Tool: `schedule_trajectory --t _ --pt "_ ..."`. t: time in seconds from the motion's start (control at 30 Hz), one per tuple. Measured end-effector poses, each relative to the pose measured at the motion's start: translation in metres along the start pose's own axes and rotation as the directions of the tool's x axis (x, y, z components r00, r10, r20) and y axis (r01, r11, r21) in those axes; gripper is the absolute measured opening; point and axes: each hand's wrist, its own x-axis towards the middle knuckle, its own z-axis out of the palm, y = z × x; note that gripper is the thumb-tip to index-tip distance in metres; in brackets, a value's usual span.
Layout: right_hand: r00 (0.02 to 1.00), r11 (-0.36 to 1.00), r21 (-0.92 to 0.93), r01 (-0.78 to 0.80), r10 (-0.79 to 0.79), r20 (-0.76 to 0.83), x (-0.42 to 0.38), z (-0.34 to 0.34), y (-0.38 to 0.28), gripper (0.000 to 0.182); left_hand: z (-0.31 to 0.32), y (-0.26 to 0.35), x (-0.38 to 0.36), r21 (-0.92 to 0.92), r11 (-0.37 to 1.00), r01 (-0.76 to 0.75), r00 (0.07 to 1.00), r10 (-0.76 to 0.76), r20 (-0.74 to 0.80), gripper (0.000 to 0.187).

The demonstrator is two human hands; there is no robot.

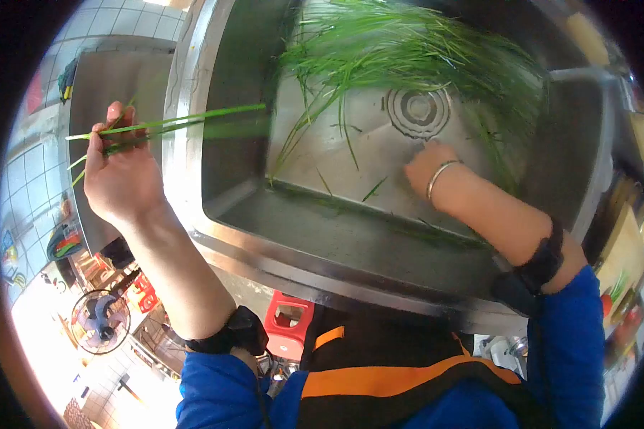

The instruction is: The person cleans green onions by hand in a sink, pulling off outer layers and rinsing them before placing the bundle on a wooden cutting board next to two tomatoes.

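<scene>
My left hand (125,171) is raised beyond the sink's left rim, palm up. Its thumb and fingers are closed on a few long garlic chives (215,113), whose leaves reach right over the sink edge. Down in the metal sink (308,247), my right hand (434,166) is curled just below the round drain (416,107). Its fingertips are mostly hidden, so whatever they hold cannot be made out. A large loose heap of green chives (415,50) lies in the upper part of the basin. Stray leaf pieces lie on the sink floor near my right hand.
A steel counter (111,79) adjoins the sink on the left. Below the sink's front edge stands a red stool (289,325). A fan (101,323) is at lower left. Cutting boards (626,247) and other kitchen items line the right side.
</scene>
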Motion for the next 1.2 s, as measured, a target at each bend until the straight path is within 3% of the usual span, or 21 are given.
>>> schedule_trajectory --t 0.07,0.13,0.17,0.2,0.23,0.27,0.3,0.33,0.37,0.4,0.47,0.53,0.63,0.67,0.7,0.73,0.8,0.83,0.9,1.03,1.2 --pt "0.993 0.994 0.081 0.072 -0.064 -0.096 -0.016 -0.036 -0.011 0.022 0.004 0.002 -0.005 0.077 0.997 0.001 0.998 -0.006 0.063 0.014" --pt "0.908 0.988 0.008 0.154 -0.139 -0.395 0.01 -0.062 -0.031 0.017 0.004 0.002 0.001 0.004 0.999 -0.04 0.992 0.039 0.123 0.014" --pt "0.732 0.959 -0.034 0.283 -0.239 -0.638 0.035 -0.06 -0.042 0.015 0.005 0.004 0.0 -0.02 0.999 -0.029 0.986 0.032 0.164 0.013" --pt "0.479 0.916 -0.116 0.384 -0.306 -0.823 0.068 -0.055 -0.052 0.014 0.003 0.007 0.002 -0.026 0.999 -0.046 0.984 0.05 0.169 0.013" --pt "0.476 0.914 -0.116 0.388 -0.306 -0.825 0.092 -0.054 -0.064 0.014 -0.002 0.009 0.003 -0.117 0.992 0.037 0.949 0.002 0.315 0.014" --pt "0.174 0.9 -0.218 0.376 -0.3 -0.938 0.114 -0.05 -0.076 0.013 -0.006 0.009 0.004 -0.19 0.972 0.14 0.89 -0.04 0.454 0.014" --pt "-0.151 0.893 -0.312 0.323 -0.277 -0.949 0.121 -0.049 -0.081 0.012 -0.004 0.01 0.002 -0.189 0.971 0.145 0.888 -0.043 0.457 0.014" --pt "-0.149 0.896 -0.308 0.321 -0.274 -0.95 0.126 -0.043 -0.083 0.012 -0.001 0.01 -0.001 -0.153 0.98 0.128 0.909 -0.055 0.413 0.013" --pt "0.174 0.877 -0.326 0.354 -0.404 -0.898 0.13 -0.034 -0.087 0.014 -0.001 0.01 -0.003 -0.113 0.987 0.115 0.929 -0.066 0.365 0.012" --pt "0.472 0.857 -0.331 0.395 -0.498 -0.728 0.128 -0.027 -0.09 0.015 -0.004 0.01 -0.002 -0.111 0.986 0.121 0.929 -0.073 0.362 0.012" --pt "0.74 0.836 -0.305 0.456 -0.547 -0.392 0.101 -0.022 -0.077 0.017 -0.014 0.009 0.002 -0.116 0.965 0.236 0.832 -0.139 0.536 0.011" --pt "0.921 0.975 -0.146 0.167 -0.207 -0.329 0.079 -0.02 -0.045 0.016 -0.008 0.007 -0.01 -0.093 0.966 0.241 0.875 -0.175 0.452 0.01" --pt "0.931 0.997 -0.055 0.053 -0.07 -0.359 0.056 -0.011 -0.003 0.016 -0.008 -0.002 -0.016 -0.027 0.961 0.277 0.9 -0.249 0.358 0.016" --pt "0.951 0.861 0.468 0.198 -0.052 -0.306 0.043 -0.015 0.009 0.018 -0.004 -0.006 -0.022 0.09 0.959 0.269 0.887 -0.283 0.365 0.016" --pt "0.964 0.46 0.85 0.256 -0.061 -0.258 0.032 -0.022 0.018 0.021 0.003 -0.01 -0.029 0.202 0.947 0.251 0.874 -0.311 0.372 0.017" --pt "0.965 0.464 0.849 0.252 -0.05 -0.259 0.022 -0.026 0.022 0.021 0.012 -0.016 -0.038 0.31 0.918 0.246 0.888 -0.342 0.309 0.019" --pt "0.921 -0.016 0.925 0.38 -0.083 -0.38 0.002 -0.029 0.026 0.022 0.021 -0.026 -0.049 0.498 0.833 0.24 0.809 -0.455 0.371 0.016" --pt "0.92 -0.016 0.923 0.385 -0.07 -0.385 -0.006 -0.031 0.026 0.022 0.028 -0.03 -0.056 0.577 0.783 0.231 0.79 -0.497 0.358 0.015" --pt "0.88 -0.184 0.881 0.436 -0.119 -0.46 -0.017 -0.039 0.023 0.023 0.034 -0.042 -0.063 0.588 0.751 0.301 0.749 -0.568 0.341 0.013" --pt "0.844 -0.266 0.832 0.488 -0.1 -0.527 -0.026 -0.046 0.023 0.024 0.049 -0.065 -0.073 0.616 0.716 0.328 0.746 -0.597 0.296 0.014" --pt "0.829 -0.239 0.82 0.52 -0.09 -0.552 -0.019 -0.042 0.021 0.026 0.059 -0.087 -0.079 0.574 0.776 0.262 0.775 -0.524 0.354 0.013"
